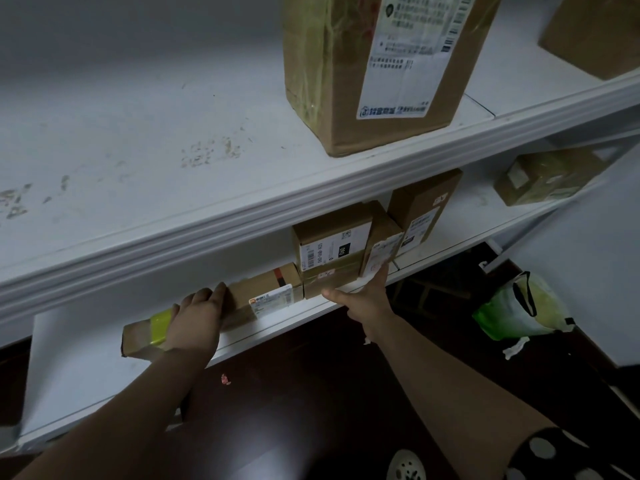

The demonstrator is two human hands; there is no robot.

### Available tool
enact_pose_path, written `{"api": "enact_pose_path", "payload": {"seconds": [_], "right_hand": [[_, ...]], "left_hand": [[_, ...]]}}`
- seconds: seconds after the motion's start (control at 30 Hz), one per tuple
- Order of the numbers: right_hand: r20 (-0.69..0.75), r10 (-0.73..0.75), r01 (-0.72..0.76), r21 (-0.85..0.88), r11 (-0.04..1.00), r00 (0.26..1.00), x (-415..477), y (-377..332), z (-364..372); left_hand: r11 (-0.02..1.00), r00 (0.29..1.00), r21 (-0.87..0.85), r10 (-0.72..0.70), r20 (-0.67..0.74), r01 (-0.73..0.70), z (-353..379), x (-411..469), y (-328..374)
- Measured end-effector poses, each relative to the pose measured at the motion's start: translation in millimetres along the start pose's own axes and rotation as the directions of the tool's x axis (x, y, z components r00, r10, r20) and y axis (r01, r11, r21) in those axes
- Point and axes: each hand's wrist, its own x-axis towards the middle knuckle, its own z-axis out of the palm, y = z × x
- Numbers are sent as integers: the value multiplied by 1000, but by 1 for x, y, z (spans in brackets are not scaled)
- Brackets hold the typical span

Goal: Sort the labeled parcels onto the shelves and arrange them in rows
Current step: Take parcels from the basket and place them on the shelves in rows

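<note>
Apparently to tighten the row: gripping the long parcel point(268, 291) with left hand point(195, 317) fingers curled over it, bracing the stacked boxes point(329, 245) with right hand point(367, 296) fingers straight and apart.

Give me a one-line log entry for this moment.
phase: arranging row | left hand: grips long parcel on lower shelf | right hand: open, touching small parcel | upper shelf: large box

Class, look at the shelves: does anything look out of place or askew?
The long box on the lower shelf lies flat and lengthwise, held by the left hand, while neighbouring boxes stand upright. Small scraps litter the floor.
</note>
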Motion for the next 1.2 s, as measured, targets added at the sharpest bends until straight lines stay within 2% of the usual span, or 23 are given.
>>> {"api": "enact_pose_path", "payload": {"seconds": [0.53,1.2], "right_hand": [[-18,-69,70,46,997,997,23,-6,-44],[17,-39,37,97,995,999,31,-4,-83]], "left_hand": [[1000,1000,25,1,30,-1,-15,15,55],[998,999,57,32,15,-32,-24,34,112]]}}
